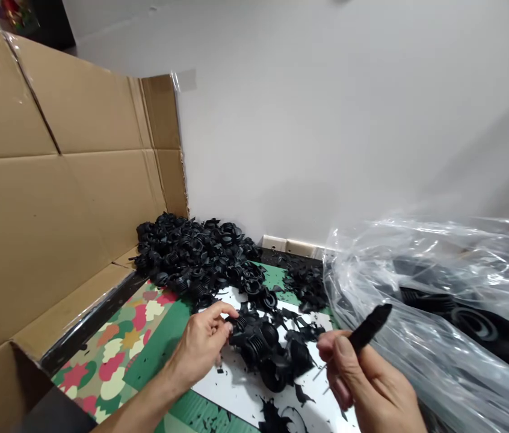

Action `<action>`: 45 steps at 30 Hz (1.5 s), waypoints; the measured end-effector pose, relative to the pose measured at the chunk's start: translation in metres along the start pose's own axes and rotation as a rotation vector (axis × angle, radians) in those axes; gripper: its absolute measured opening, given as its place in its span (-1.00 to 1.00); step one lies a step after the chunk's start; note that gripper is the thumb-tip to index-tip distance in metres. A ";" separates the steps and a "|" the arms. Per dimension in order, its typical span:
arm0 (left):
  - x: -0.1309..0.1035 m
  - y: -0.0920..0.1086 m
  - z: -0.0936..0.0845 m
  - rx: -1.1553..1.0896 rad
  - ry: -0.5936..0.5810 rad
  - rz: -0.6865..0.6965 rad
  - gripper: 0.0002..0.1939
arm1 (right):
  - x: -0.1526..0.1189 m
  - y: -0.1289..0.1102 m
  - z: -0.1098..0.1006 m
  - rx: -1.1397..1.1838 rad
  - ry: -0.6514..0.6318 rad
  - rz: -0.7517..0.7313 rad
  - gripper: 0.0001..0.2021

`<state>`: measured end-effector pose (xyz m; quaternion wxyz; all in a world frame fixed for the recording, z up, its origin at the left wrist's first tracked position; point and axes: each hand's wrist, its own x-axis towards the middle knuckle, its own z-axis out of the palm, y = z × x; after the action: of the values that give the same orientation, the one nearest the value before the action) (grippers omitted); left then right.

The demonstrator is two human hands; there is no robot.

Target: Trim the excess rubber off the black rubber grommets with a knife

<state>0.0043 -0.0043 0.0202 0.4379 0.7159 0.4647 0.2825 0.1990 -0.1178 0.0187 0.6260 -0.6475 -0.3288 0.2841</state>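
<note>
My left hand (204, 337) is at the near pile of black ribbed rubber parts (266, 343), its thumb and forefinger closed on a small black ribbed rubber part (238, 323) at the pile's left edge. In my right hand (363, 376) is a black-handled tool (369, 326). A thin metal tip points down and left from my fingers; its exact kind cannot be made out. The near pile rests on a white board (236, 391), with torn black scraps (275, 418) around it.
A large heap of similar black parts (195, 255) lies against the cardboard wall (101, 120) at left. Black scraps (306, 285) are piled by the white wall (349, 120). On the right, a clear plastic bag (372, 258) holds larger black ribbed pieces (484, 331).
</note>
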 end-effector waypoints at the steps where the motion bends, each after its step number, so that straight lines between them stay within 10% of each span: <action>1: 0.000 0.000 -0.001 -0.063 -0.023 -0.041 -0.80 | 0.002 0.000 0.001 -0.011 -0.029 0.034 -0.52; 10: -0.013 0.017 -0.016 0.120 -0.295 -0.030 -0.77 | 0.026 0.023 -0.013 -0.786 -0.225 -0.041 -0.67; 20: 0.011 0.023 -0.009 0.633 -0.028 0.148 -0.76 | 0.025 0.013 -0.019 -1.057 -0.414 0.036 -0.63; 28: 0.034 0.009 0.005 0.472 -0.116 0.268 -0.87 | 0.023 0.022 -0.037 -0.863 -0.404 -0.010 -0.80; 37: 0.049 0.019 -0.011 0.059 0.196 0.304 -0.88 | 0.021 0.014 -0.033 -0.173 -0.181 0.046 -0.63; 45: 0.035 0.011 -0.014 -0.295 0.094 0.134 -0.84 | 0.042 0.009 -0.038 -0.319 -0.294 -0.031 -0.67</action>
<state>0.0123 0.0304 0.0364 0.4963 0.6593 0.3891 0.4094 0.2553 -0.1086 0.0133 0.4653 -0.6847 -0.4674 0.3101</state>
